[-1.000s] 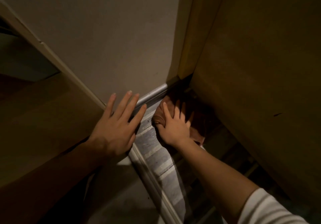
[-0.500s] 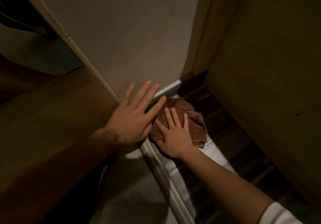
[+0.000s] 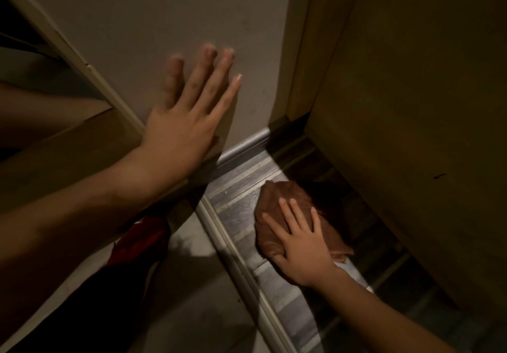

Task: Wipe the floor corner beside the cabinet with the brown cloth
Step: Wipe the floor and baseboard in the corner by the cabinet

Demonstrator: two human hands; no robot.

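Now that the cabinet (image 3: 411, 106) corner lies bare, I judge one wiping stroke done: my right hand (image 3: 301, 243), flat with fingers spread, presses the brown cloth (image 3: 285, 202) onto the striped floor (image 3: 241, 188), dragged back from the corner. Meanwhile my left hand (image 3: 186, 122), open and empty, has climbed higher up the wall (image 3: 164, 23).

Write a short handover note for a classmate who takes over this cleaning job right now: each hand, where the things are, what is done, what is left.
Left hand: open, flat against the pale wall.
Right hand: palm down, pressing the crumpled brown cloth on the grey striped floor strip.
The cloth sits a little short of the corner by the tall wooden cabinet.
Done: cannot tell how much is already wiped.
Left: sweep the corner itself and along the cabinet's base.
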